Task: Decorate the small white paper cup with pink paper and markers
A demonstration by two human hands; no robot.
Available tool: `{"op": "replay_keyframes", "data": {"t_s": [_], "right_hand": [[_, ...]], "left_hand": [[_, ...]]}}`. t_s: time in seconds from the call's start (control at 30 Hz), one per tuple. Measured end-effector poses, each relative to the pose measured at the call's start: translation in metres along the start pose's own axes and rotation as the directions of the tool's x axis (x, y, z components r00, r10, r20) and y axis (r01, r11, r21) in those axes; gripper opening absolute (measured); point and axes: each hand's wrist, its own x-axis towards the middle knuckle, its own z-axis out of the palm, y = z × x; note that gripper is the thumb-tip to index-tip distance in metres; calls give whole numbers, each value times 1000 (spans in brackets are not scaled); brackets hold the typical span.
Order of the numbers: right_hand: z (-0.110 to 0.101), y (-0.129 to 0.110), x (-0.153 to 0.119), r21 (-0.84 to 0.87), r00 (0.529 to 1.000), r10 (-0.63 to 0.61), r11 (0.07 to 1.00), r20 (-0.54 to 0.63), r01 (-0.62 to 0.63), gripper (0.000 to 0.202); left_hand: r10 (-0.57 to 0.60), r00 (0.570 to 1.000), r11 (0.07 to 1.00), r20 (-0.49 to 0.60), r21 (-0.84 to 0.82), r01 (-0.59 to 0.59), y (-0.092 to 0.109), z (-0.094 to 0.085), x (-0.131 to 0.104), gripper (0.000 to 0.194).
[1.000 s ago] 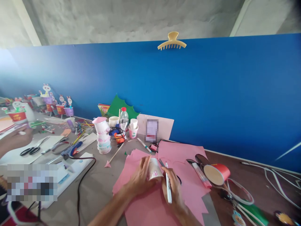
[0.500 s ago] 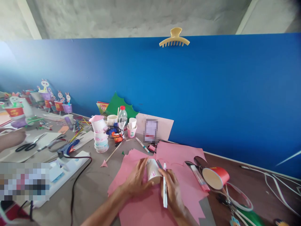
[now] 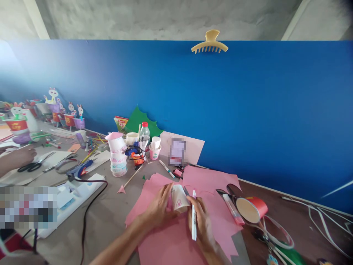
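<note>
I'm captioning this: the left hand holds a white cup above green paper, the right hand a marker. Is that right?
No: the head view shows pink paper, not green. The left hand holds the white cup, the right hand a marker.

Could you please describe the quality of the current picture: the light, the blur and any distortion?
Head view: pale glare washes out the left end of the wall; head view: the rabbit cups look hazy, the clip crisper; head view: the held cup and pen are distinguishable, two areas are pixelated, and the top right corner darkens.
</note>
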Motion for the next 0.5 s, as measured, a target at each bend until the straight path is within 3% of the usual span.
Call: {"op": "replay_keyframes", "data": {"t_s": [0.23,0.5], "right_hand": [[4,0,3,3,1000,22,1000,-14,-22,40],[-2,-6,7,67,1000,-15,998,-6,15,39]], "left_hand": [[27,1000,999,-13,40,-27,-9,6,-3,108],[76,995,997,-68,-15,-78,3,3,1,90]]}}
